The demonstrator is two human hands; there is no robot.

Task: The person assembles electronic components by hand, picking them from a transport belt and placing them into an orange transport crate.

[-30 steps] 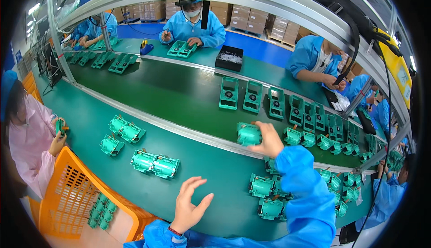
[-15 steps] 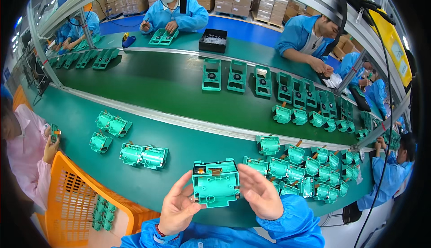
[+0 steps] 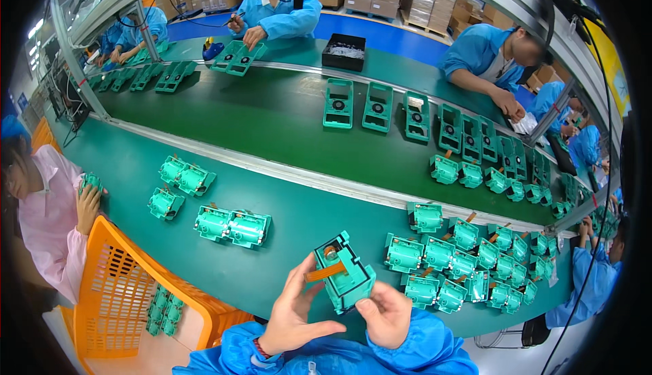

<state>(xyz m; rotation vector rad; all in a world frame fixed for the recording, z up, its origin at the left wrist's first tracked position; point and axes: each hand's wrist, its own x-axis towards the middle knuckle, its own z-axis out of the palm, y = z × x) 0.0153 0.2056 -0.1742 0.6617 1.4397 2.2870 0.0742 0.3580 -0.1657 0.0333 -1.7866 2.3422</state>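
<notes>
A green plastic housing (image 3: 354, 285) is tilted in front of me, its open side with dark edges facing up. An orange flat ribbon cable (image 3: 324, 272) sticks out from it to the left, beside a round copper-coloured part. My right hand (image 3: 387, 315) pinches the housing's lower right corner between thumb and fingers. Beside its left side, my left hand (image 3: 299, 314) is open, thumb stretched out below and fingers near the ribbon cable; whether the fingertips touch is hidden. Several similar housings (image 3: 421, 290) stand in rows on the green table to the right.
More housings (image 3: 231, 226) sit on the table at left. Beyond a metal rail, a green belt (image 3: 272, 124) carries flat green frames (image 3: 337, 103). An orange basket chair (image 3: 115, 293) stands at lower left. Co-workers sit left, right and across; a black bin (image 3: 343, 52) is at the far side.
The housing has been turned and tilted, so its open side and ribbon cable now show. My right hand has closed on its corner; the left thumb has come away. The view has shifted slightly.
</notes>
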